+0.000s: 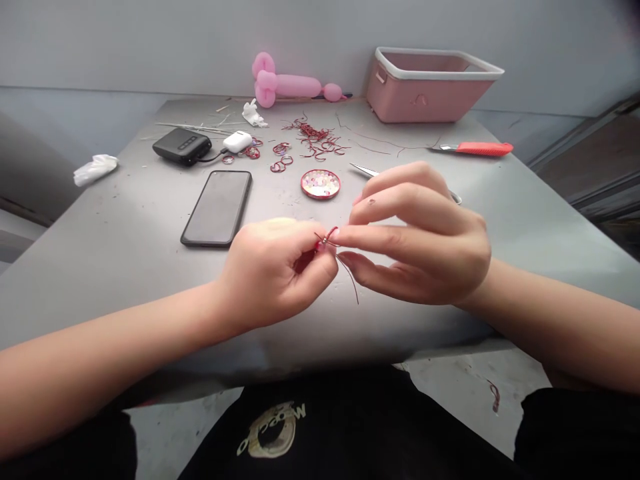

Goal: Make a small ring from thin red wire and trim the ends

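My left hand [283,270] is closed, its thumb and forefinger pinching a small piece of dark red wire [353,280] with a tiny bead or two on it. One thin end of the wire hangs down to the right. Close against it on the right is my right hand [420,240], forefinger stretched to the wire loop, thumb below and the other fingers spread apart. Whether the right fingertips grip the wire is unclear. Beyond the hands lies a round red-rimmed dish [321,184] of pale beads. Behind my right fingers, pointed metal tips [364,170] show in part.
A phone [217,208], black power bank [183,146] and white earphone case [237,142] lie left. Red wire pieces [314,133] and rings [281,164] are beyond the dish. Farther back are a pink balloon [295,85] and pink bin [425,97]; a red-handled knife [483,149] lies right.
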`<state>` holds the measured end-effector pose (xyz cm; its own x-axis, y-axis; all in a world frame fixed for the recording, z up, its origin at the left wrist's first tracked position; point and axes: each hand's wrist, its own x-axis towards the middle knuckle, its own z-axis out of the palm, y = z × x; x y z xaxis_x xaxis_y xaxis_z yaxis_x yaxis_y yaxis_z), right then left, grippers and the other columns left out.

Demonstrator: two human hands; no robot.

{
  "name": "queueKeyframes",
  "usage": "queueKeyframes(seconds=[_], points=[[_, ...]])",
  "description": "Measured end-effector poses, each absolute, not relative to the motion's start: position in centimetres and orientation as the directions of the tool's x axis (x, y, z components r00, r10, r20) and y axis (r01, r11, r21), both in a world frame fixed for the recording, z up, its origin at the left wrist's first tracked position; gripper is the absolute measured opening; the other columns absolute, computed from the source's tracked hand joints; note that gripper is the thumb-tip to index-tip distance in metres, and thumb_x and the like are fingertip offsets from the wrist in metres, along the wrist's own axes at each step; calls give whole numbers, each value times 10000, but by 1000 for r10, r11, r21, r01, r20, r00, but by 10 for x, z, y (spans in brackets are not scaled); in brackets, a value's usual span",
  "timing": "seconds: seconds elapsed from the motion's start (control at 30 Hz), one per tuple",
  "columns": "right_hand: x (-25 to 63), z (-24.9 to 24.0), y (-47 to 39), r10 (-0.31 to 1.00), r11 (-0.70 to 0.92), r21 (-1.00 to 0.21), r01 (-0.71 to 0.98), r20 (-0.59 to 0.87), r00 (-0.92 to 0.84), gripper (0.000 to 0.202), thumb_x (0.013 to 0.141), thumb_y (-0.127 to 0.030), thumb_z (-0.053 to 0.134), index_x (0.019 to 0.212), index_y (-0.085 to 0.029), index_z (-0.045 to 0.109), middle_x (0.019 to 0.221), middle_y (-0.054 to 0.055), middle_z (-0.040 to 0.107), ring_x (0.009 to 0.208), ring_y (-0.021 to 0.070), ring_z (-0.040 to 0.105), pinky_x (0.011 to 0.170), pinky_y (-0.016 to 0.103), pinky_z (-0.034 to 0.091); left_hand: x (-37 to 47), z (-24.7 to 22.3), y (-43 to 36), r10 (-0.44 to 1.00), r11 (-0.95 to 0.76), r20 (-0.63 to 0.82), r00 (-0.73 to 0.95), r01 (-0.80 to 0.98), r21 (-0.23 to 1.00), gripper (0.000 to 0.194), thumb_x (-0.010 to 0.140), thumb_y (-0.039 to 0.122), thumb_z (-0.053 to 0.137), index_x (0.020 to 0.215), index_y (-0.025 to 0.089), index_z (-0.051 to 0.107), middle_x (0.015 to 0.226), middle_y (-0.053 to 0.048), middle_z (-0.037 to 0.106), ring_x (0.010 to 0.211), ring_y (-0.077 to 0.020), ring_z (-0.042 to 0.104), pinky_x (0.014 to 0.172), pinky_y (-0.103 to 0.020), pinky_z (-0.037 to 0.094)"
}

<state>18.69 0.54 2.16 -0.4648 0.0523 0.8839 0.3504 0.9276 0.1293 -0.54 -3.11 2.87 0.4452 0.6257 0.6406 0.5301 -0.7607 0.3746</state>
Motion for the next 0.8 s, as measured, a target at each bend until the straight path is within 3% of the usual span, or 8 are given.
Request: queueKeyframes(seconds=[0.1, 0.17, 0.27, 0.37, 0.5, 0.63, 0.7, 0.8], points=[[185, 19, 5, 12, 908, 178, 378, 894, -448, 216, 750, -103, 717, 846, -292, 673, 703, -20, 664, 760, 186, 619, 600, 344, 522, -5, 28, -32, 635, -758, 604, 481, 540, 367, 284, 828, 137, 480, 590, 226, 354, 507, 43, 396, 470, -112, 366, 472, -276, 327], [185, 21, 6, 67, 931, 107, 349, 890, -451, 196, 783, -108, 664, 793, -303, 648, 670, -28, 632, 733, 169, 610, 613, 341, 529, -4, 30, -33, 654, -750, 573, 494, 520, 408, 292, 851, 140, 477, 597, 223, 361, 516, 47, 387, 478, -108, 362, 479, -267, 330], [189, 26, 10, 89, 985, -3, 170, 859, -504, 224, 829, -91, 535, 753, -288, 609, 658, -25, 595, 674, 144, 598, 608, 326, 542, -4, 34, -35, 674, -739, 546, 498, 465, 488, 306, 895, 150, 477, 608, 214, 393, 528, 50, 404, 489, -95, 378, 488, -240, 347], [195, 29, 11, 132, 987, -159, 3, 805, -578, 207, 876, -146, 458, 782, -256, 606, 714, 1, 614, 693, 145, 630, 617, 322, 556, -4, 35, -35, 669, -742, 568, 479, 474, 475, 309, 893, 130, 485, 608, 205, 393, 531, 55, 402, 494, -82, 371, 491, -221, 344], [195, 33, -2, 453, 843, -536, 30, 680, -576, 184, 948, -247, 518, 795, -210, 614, 728, 25, 649, 769, 167, 675, 695, 341, 577, -5, 33, -34, 597, -771, 662, 454, 553, 316, 319, 855, 111, 519, 600, 205, 352, 536, 61, 326, 497, -84, 297, 482, -233, 300], [188, 37, -15, 721, 599, -798, 66, 502, -478, 59, 865, -188, 692, 868, -214, 640, 749, -10, 672, 704, 116, 662, 618, 252, 568, -6, 33, -32, 567, -762, 704, 428, 596, 252, 298, 846, 130, 521, 591, 201, 384, 526, 52, 365, 503, -88, 330, 481, -240, 297], [185, 38, -17, 762, 545, -836, 61, 463, -453, 97, 846, -174, 715, 918, -210, 660, 779, -13, 688, 689, 104, 655, 613, 244, 567, -7, 35, -33, 598, -760, 681, 423, 568, 316, 297, 849, 132, 512, 577, 193, 410, 517, 53, 381, 495, -81, 340, 483, -233, 312], [186, 38, -15, 748, 581, -810, 85, 489, -449, 60, 868, -148, 672, 859, -207, 678, 801, -10, 700, 728, 104, 650, 655, 254, 566, -7, 43, -33, 753, -657, 506, 420, 455, 601, 289, 864, 156, 513, 577, 183, 491, 510, 50, 426, 477, -73, 378, 472, -220, 345]])
